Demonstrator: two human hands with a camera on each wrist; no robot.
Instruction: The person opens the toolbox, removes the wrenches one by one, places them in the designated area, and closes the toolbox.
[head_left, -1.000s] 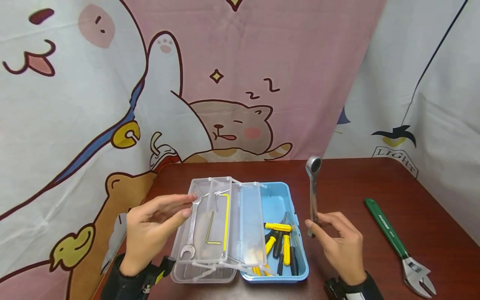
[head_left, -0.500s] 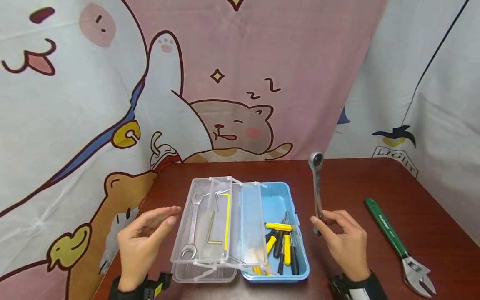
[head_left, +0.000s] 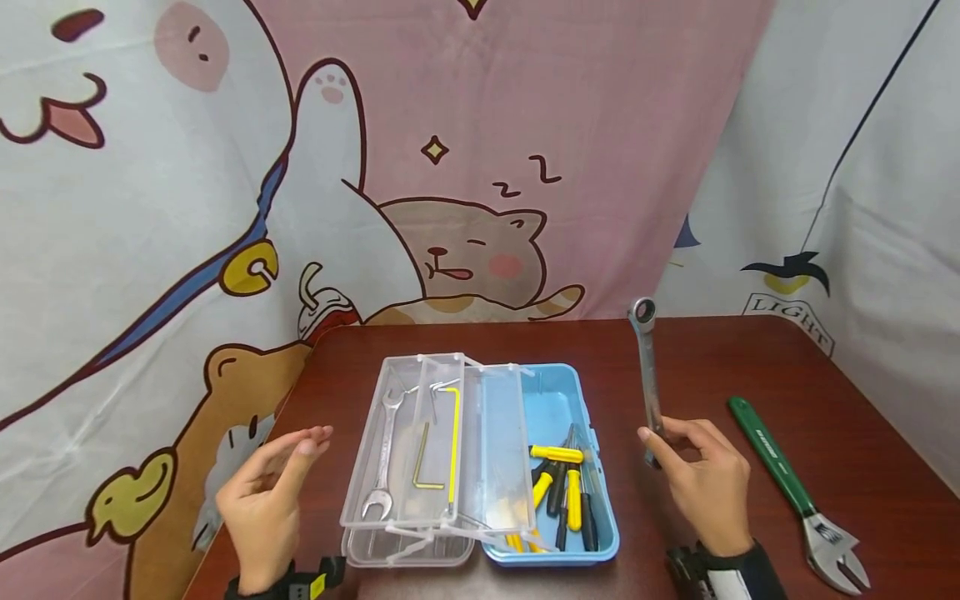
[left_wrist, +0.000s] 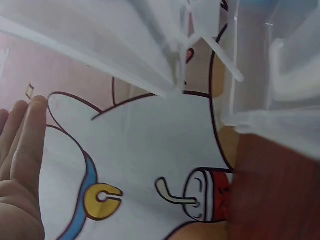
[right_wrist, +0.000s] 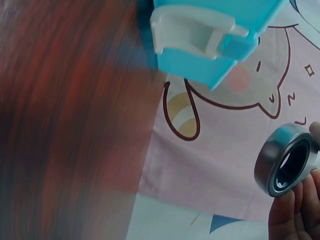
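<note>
My right hand (head_left: 708,483) pinches a ratcheting ring wrench (head_left: 647,371) near its lower end and holds it upright, ring end on top. In the right wrist view the other ring end of the wrench (right_wrist: 285,160) shows at the fingertips. My left hand (head_left: 264,500) holds nothing, its fingers extended and loosely bent, to the left of the toolbox's clear trays. In the raised tray (head_left: 480,467) lie a combination wrench (head_left: 387,454), a yellow hex key (head_left: 453,442) and a brass-coloured hex key (head_left: 420,462). Yellow-and-black screwdrivers (head_left: 573,500) lie in the blue toolbox (head_left: 551,383).
A green-handled adjustable wrench (head_left: 780,467) lies on the brown table (head_left: 697,367), right of my right hand. A cartoon-print cloth (head_left: 600,125) hangs behind the table. White hinge arms (head_left: 412,542) stick out at the near side of the trays.
My left hand has drawn back leftward and down, away from the trays. My right hand has shifted slightly right with the ring wrench; the toolbox stays put.
</note>
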